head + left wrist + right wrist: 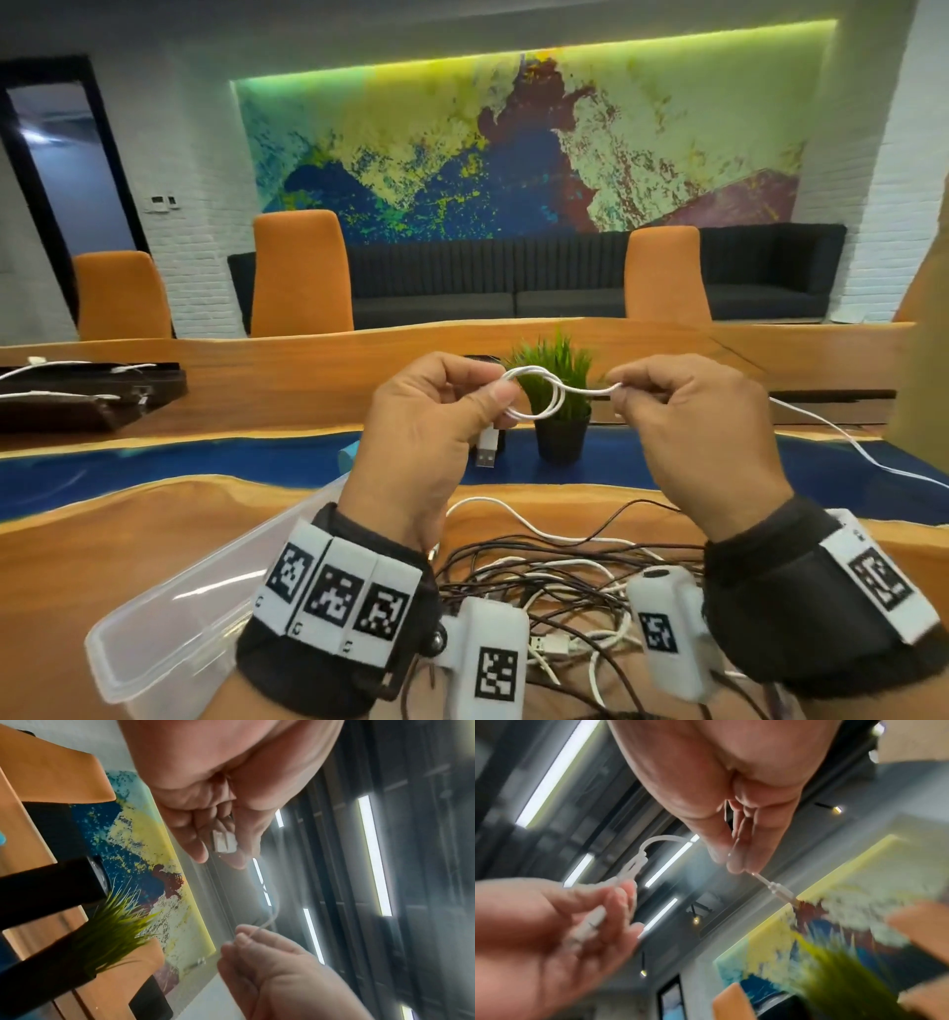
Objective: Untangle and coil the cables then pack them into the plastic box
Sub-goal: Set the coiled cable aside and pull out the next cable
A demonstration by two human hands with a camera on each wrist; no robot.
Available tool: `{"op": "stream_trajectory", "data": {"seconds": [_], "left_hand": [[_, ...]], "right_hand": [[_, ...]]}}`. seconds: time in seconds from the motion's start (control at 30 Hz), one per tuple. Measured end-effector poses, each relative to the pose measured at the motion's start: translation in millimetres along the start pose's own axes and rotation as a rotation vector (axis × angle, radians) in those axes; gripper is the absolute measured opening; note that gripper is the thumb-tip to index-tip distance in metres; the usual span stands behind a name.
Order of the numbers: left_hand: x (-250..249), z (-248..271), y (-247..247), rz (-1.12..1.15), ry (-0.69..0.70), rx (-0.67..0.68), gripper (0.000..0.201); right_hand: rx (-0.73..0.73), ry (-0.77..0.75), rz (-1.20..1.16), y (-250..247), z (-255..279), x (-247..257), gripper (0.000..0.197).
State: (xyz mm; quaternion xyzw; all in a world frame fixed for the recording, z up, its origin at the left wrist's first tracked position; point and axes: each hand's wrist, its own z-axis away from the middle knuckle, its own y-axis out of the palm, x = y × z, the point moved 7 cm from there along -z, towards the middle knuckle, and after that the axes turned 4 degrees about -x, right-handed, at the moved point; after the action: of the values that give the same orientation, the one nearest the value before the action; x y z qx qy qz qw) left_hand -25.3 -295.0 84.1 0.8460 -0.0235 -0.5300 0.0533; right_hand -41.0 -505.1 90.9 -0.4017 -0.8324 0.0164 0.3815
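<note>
Although the long wooden table with a blue resin strip carries most of the work, little of the task seems finished. At about 7 o'clock in the head view, the clear rectangular plastic box stands open on the table, and as far as its visible part shows, no cable lies in it yet. At 6 o'clock, just beside the box, the heap of thin dark and white cables is still knotted together; I judge that nearly all the untangling, coiling and packing is left. At 12 o'clock from the heap, behind the hands, stands a small green artificial plant in a black pot.

The left hand, at about 11 o'clock from the heap, is raised above the table, and its thumb and fingers pinch together on the small loops of the thin white USB cable. The flat USB plug of this cable hangs just under that hand. The right hand, at about 1 o'clock, pinches the same cable close to the loops, fingers closed on it; the free length runs away to 3 o'clock over the table. The coil has only a few turns, so this first cable is, in my judgement, at the beginning of its winding.
</note>
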Motion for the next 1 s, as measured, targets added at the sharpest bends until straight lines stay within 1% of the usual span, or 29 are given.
{"op": "stream_trajectory", "data": {"seconds": [0.03, 0.1, 0.13, 0.17, 0.23, 0.3, 0.37, 0.47, 0.5, 0.53, 0.57, 0.63, 0.73, 0.83, 0.9, 0.93, 1.0], "left_hand": [[0.8, 0.0, 2.8, 0.006, 0.009, 0.011, 0.01], [1.3, 0.3, 6.8, 0.021, 0.035, 0.017, 0.011], [1.8, 0.3, 8.0, 0.021, 0.055, 0.011, 0.011], [1.5, 0.7, 8.0, 0.001, 0.085, -0.002, 0.011], [-0.9, 2.4, 6.5, -0.063, 0.158, -0.038, 0.011], [-5.2, 5.4, 5.8, -0.085, 0.221, -0.066, 0.011], [-8.5, 7.8, 6.4, -0.095, 0.263, -0.088, 0.011], [-10.0, 10.2, 7.7, -0.104, 0.295, -0.105, 0.011], [-10.7, 11.0, 8.2, -0.112, 0.306, -0.108, 0.011], [-11.1, 12.0, 9.2, -0.123, 0.318, -0.108, 0.011], [-11.6, 13.0, 10.6, -0.132, 0.331, -0.11, 0.012], [-11.1, 15.0, 11.8, -0.149, 0.355, -0.133, 0.013], [-7.3, 16.1, 11.3, -0.153, 0.356, -0.166, 0.012], [-7.4, 14.9, 6.6, -0.164, 0.356, -0.205, 0.014], [-7.5, 11.0, -1.4, -0.127, 0.332, -0.253, 0.015], [-6.4, 8.1, -6.9, -0.087, 0.296, -0.285, 0.013], [-1.7, 1.9, -17.4, 0.025, 0.173, -0.333, 0.012]], "right_hand": [[0.018, 0.139, -0.232, 2.2, 1.3, -4.0, 0.014], [0.129, 0.456, -0.764, 18.4, 11.4, -2.9, 0.017], [0.197, 0.571, -0.945, 26.9, 17.3, 2.0, 0.019], [0.264, 0.645, -1.057, 33.8, 21.9, 6.4, 0.023], [0.373, 0.715, -1.136, 41.1, 28.3, 14.1, 0.026], [0.433, 0.741, -1.134, 44.4, 32.1, 14.5, 0.03], [0.53, 0.724, -1.18, 47.2, 35.6, 16.8, 0.038], [0.759, 0.638, -1.409, 47.3, 38.6, 29.4, 0.052], [0.793, 0.596, -1.429, 45.8, 38.6, 31.8, 0.054], [0.778, 0.559, -1.372, 45.5, 37.7, 30.9, 0.052], [0.719, 0.533, -1.261, 45.8, 35.8, 27.6, 0.049], [0.571, 0.538, -1.061, 45.3, 32.7, 22.7, 0.046], [0.398, 0.548, -0.995, 40.9, 30.1, 20.1, 0.042], [0.285, 0.523, -0.886, 34.7, 26.0, 15.8, 0.033], [0.275, 0.51, -0.794, 31.1, 22.9, 12.9, 0.025], [0.313, 0.503, -0.769, 29.9, 22.5, 13.4, 0.02], [0.471, 0.439, -0.736, 29.3, 24.8, 19.7, 0.013]]}}
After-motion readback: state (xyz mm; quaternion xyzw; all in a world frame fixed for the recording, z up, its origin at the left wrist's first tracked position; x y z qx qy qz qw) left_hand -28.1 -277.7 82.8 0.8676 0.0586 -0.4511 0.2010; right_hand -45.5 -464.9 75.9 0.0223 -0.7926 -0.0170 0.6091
